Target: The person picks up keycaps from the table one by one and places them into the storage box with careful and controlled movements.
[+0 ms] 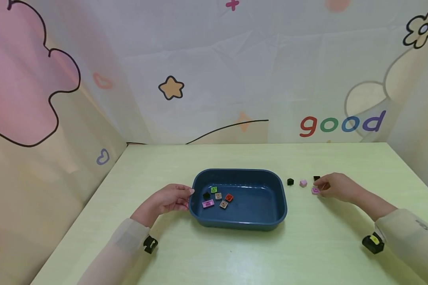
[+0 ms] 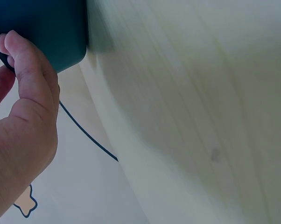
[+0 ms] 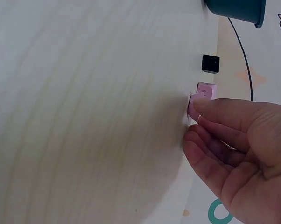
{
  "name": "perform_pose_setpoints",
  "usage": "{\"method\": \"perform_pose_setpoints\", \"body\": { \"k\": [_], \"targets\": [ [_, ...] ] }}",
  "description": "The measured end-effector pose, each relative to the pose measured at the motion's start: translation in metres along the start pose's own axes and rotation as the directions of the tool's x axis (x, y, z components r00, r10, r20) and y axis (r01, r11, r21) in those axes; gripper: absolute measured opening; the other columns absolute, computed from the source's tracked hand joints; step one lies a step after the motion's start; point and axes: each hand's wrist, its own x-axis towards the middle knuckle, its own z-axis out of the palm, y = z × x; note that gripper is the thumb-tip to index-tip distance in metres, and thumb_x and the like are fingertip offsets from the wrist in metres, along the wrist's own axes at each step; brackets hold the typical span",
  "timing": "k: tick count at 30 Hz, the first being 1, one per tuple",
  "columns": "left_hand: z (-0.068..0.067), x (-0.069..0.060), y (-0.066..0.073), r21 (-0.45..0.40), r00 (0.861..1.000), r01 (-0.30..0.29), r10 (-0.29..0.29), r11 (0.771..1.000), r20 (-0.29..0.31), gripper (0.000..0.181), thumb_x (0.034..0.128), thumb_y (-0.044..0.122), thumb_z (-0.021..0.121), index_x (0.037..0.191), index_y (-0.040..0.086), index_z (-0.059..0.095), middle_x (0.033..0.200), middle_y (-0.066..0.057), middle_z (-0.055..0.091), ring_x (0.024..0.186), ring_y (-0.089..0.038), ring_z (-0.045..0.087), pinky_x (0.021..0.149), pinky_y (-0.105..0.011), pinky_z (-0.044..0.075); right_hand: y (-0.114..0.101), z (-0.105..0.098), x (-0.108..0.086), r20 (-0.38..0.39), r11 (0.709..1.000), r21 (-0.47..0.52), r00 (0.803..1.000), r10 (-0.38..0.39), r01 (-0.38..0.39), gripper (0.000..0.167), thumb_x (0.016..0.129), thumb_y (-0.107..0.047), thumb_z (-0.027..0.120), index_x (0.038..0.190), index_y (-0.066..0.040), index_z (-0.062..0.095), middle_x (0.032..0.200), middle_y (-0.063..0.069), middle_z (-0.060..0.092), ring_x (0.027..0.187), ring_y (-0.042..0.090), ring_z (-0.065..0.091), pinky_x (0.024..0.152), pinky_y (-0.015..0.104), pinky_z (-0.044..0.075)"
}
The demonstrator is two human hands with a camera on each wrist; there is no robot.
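Observation:
A dark blue rectangular basin (image 1: 237,227) stands mid-table with several small keycaps inside its left part, among them a green keycap (image 1: 214,190), an orange keycap (image 1: 229,197) and a wide pink keycap (image 1: 208,204). My left hand (image 1: 171,198) grips the basin's left rim, as the left wrist view also shows on the basin wall (image 2: 47,28). To the basin's right, my right hand (image 1: 333,186) pinches a pink keycap (image 3: 193,106) between thumb and finger, low at the tabletop. Beside it lie a light pink keycap (image 1: 303,183) and a black keycap (image 1: 290,181).
Another black keycap (image 1: 316,178) lies just behind the right hand's fingertips. A pale wooden table (image 1: 214,257) carries everything. A printed cloth backdrop (image 1: 214,79) rises behind the table's far edge and along both sides.

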Motion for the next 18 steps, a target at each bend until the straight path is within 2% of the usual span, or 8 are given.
{"method": "perform_pose_setpoints", "body": {
  "k": [10, 18],
  "targets": [
    [-0.001, 0.0004, -0.001, -0.011, 1.0, -0.005, 0.005, 1.0, 0.014, 0.027, 0.1071, 0.017, 0.053, 0.123, -0.004, 0.059, 0.073, 0.002, 0.065, 0.064, -0.007, 0.063, 0.065, -0.017, 0.059, -0.0008, 0.0019, 0.0026, -0.007, 1.0, -0.022, 1.0, -0.015, 0.015, 0.019, 0.089, -0.002, 0.073, 0.105, 0.008, 0.073, 0.089, 0.01, 0.07, 0.08, 0.019, 0.054, 0.07, 0.026, 0.049],
    [-0.0012, 0.0, -0.0012, -0.015, 1.0, -0.008, 0.009, 1.0, 0.019, 0.026, 0.1068, 0.016, 0.053, 0.122, -0.004, 0.059, 0.073, 0.002, 0.065, 0.063, -0.007, 0.063, 0.065, -0.017, 0.059, -0.0056, -0.0015, 0.0012, -0.006, 0.999, -0.033, 1.0, -0.017, 0.017, 0.019, 0.089, -0.004, 0.074, 0.103, 0.007, 0.073, 0.087, 0.01, 0.07, 0.079, 0.019, 0.054, 0.069, 0.025, 0.048]
  ]
}}
